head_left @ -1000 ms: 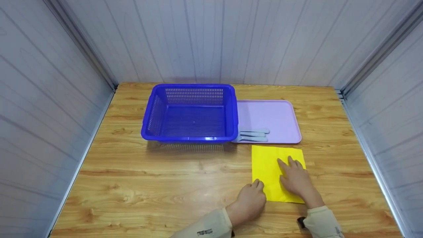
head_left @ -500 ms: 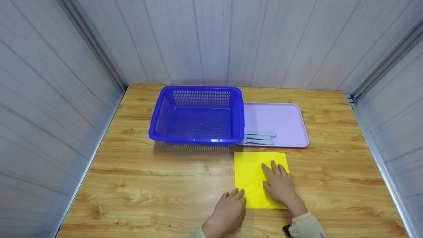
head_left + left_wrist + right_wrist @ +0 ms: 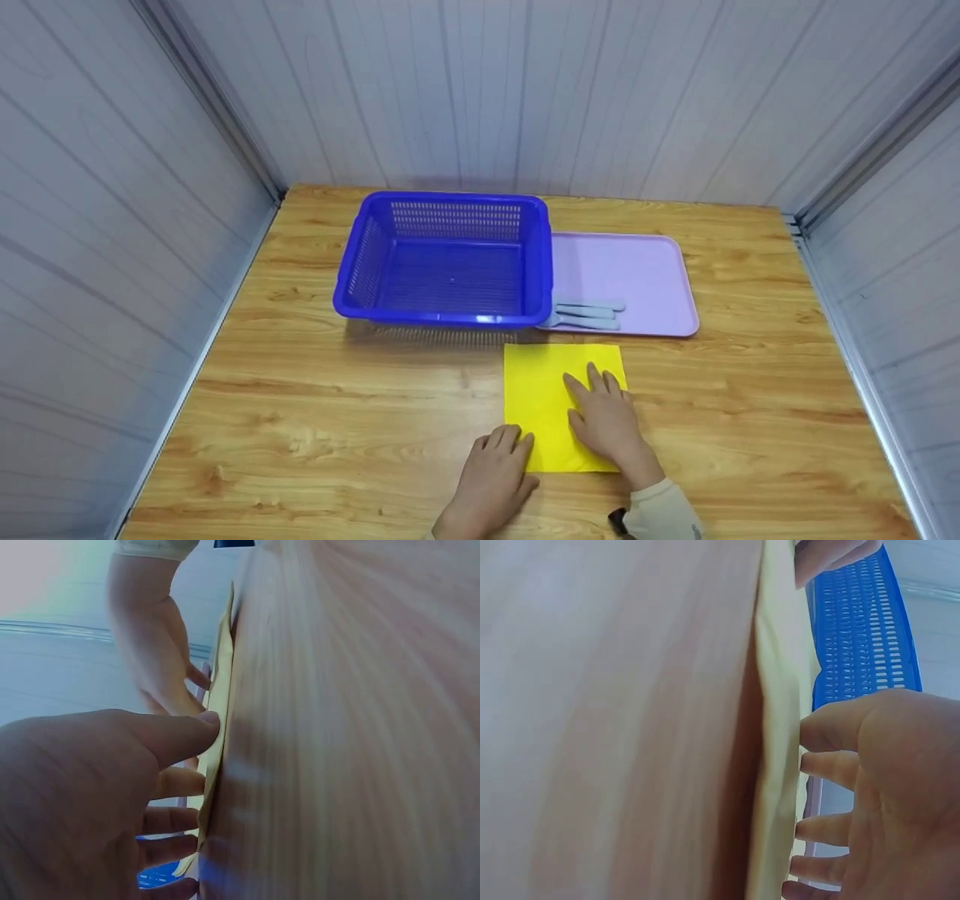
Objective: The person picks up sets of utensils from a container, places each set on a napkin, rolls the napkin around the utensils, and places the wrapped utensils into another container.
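Observation:
A flat yellow square sheet (image 3: pixel 536 390), like a folded napkin, lies on the wooden table in the head view. My right hand (image 3: pixel 606 420) rests on its right half, fingers spread and fairly straight. At its lower left corner, my left hand (image 3: pixel 491 476) touches the edge with outstretched fingertips. In the left wrist view the left thumb (image 3: pixel 199 733) lies against the near edge of the sheet (image 3: pixel 219 701). Seen from the right wrist, the right fingertips press the top of the sheet (image 3: pixel 780 716), whose edge looks wavy and slightly thick.
A blue slotted basket (image 3: pixel 442 321) stands behind the sheet, to the left. It overlaps the left end of a pink tray (image 3: pixel 645 277). Several pale grey-blue utensil handles (image 3: pixel 589 313) lie on the tray beside the basket. Panelled walls (image 3: pixel 480 90) enclose the table.
The yellow sheet has slid left across the table, from in front of the tray to partly in front of the basket. Both hands have moved left with it. The head view has shifted slightly.

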The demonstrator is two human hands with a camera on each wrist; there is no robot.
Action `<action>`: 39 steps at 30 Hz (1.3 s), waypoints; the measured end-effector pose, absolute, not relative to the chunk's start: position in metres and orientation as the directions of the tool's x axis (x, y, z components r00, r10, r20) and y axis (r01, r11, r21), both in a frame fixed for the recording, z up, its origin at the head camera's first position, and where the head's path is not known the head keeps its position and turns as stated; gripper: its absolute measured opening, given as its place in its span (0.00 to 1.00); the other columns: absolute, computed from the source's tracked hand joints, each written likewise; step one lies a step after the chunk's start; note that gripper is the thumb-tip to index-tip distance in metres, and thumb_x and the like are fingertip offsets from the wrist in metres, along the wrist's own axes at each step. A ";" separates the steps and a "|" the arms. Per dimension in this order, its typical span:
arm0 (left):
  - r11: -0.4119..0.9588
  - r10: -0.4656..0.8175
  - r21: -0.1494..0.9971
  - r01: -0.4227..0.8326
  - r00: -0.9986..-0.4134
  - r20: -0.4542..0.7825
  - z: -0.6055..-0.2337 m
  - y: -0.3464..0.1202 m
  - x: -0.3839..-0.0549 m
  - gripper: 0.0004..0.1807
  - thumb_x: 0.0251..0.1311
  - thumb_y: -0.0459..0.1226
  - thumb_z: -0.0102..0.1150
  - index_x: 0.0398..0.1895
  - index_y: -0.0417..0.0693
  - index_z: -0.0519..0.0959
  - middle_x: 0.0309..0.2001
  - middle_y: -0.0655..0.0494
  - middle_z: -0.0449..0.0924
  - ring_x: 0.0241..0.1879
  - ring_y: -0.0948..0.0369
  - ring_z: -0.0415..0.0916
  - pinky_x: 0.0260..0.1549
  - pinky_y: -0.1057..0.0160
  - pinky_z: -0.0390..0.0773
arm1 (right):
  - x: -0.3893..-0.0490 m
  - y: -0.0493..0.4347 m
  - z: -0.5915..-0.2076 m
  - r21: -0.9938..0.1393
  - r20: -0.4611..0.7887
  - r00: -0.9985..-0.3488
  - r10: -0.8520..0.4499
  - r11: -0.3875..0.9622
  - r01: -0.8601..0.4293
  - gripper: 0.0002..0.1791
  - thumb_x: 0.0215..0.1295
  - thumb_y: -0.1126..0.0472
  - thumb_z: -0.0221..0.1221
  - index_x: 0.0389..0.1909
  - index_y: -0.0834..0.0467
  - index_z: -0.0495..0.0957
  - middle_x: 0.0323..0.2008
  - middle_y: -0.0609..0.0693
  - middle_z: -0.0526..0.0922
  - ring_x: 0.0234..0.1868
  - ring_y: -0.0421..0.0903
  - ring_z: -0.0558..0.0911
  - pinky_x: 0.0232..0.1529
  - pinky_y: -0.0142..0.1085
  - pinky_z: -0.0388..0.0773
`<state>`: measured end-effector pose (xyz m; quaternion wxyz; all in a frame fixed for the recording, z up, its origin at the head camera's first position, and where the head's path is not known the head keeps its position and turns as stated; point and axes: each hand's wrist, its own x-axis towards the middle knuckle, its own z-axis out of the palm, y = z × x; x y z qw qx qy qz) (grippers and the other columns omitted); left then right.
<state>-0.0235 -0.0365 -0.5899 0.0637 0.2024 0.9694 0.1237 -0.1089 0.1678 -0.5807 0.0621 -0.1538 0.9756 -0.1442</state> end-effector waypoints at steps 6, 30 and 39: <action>0.924 0.337 0.224 0.309 -0.936 -0.097 -0.585 -0.037 -0.023 0.29 0.63 0.58 0.55 0.55 0.46 0.74 0.65 0.45 0.65 0.64 0.50 0.61 0.55 0.48 0.67 | -0.099 0.158 -0.579 -0.279 -0.051 -0.958 -0.281 0.925 -0.257 0.29 0.64 0.54 0.62 0.66 0.53 0.71 0.67 0.69 0.63 0.62 0.69 0.64 0.55 0.64 0.65; 0.946 0.195 0.280 0.162 -0.977 -0.091 -0.596 -0.055 -0.053 0.48 0.56 0.63 0.59 0.73 0.45 0.60 0.74 0.40 0.52 0.71 0.34 0.43 0.65 0.37 0.52 | -0.051 0.133 -0.573 -0.173 -0.054 -0.967 -0.250 0.956 -0.238 0.30 0.60 0.46 0.65 0.60 0.57 0.77 0.47 0.64 0.74 0.43 0.59 0.73 0.35 0.48 0.70; 0.935 0.220 0.304 0.184 -0.972 -0.086 -0.602 -0.056 -0.044 0.43 0.60 0.58 0.59 0.73 0.46 0.62 0.73 0.37 0.50 0.71 0.35 0.43 0.65 0.38 0.53 | -0.123 0.162 -0.558 -0.306 0.099 -0.944 -0.316 0.893 -0.331 0.12 0.64 0.57 0.61 0.43 0.61 0.82 0.33 0.58 0.81 0.33 0.57 0.80 0.29 0.51 0.78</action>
